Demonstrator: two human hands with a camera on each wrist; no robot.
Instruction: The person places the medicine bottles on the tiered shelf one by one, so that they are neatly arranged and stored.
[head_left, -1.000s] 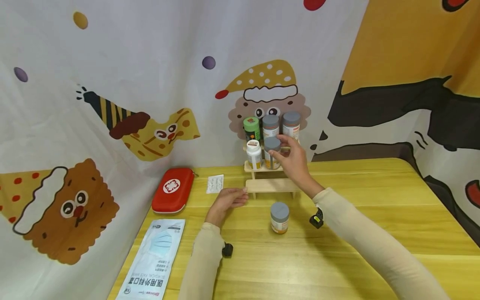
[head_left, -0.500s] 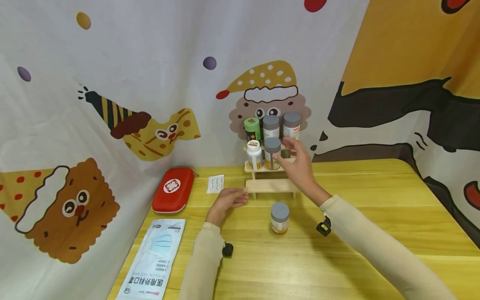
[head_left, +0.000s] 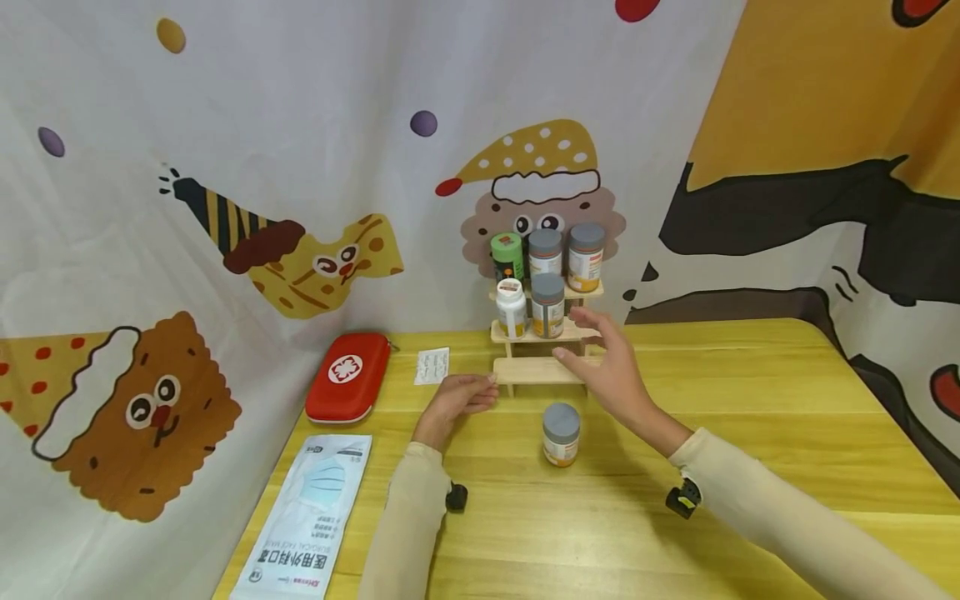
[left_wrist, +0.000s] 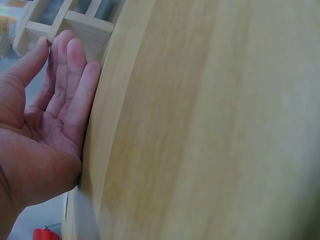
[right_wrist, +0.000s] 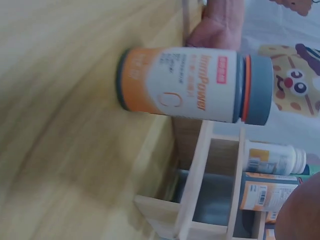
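A stepped wooden rack (head_left: 534,372) stands on the table near the curtain. My left hand (head_left: 453,405) pinches the left end of its lowest step between thumb and fingers. My right hand (head_left: 618,379) hovers at the rack's right side, fingers spread and holding nothing. On the middle step stand a white bottle (head_left: 512,312) and a grey-lidded supplement jar (head_left: 548,310). The top step bears a green-lidded bottle (head_left: 507,258) and two more grey-lidded jars. Another orange-and-white jar (right_wrist: 200,85) with a grey lid stands upright on the table before the rack.
At the left lie a red first-aid case (head_left: 347,377), a small printed paper (head_left: 432,366) and a surgical mask packet (head_left: 305,512). A white cartoon-printed curtain (head_left: 360,125) hangs right behind the rack.
My right hand has let go of the grey-lidded jar on the middle step and drawn back, down and to the right. The left hand keeps its place on the rack.
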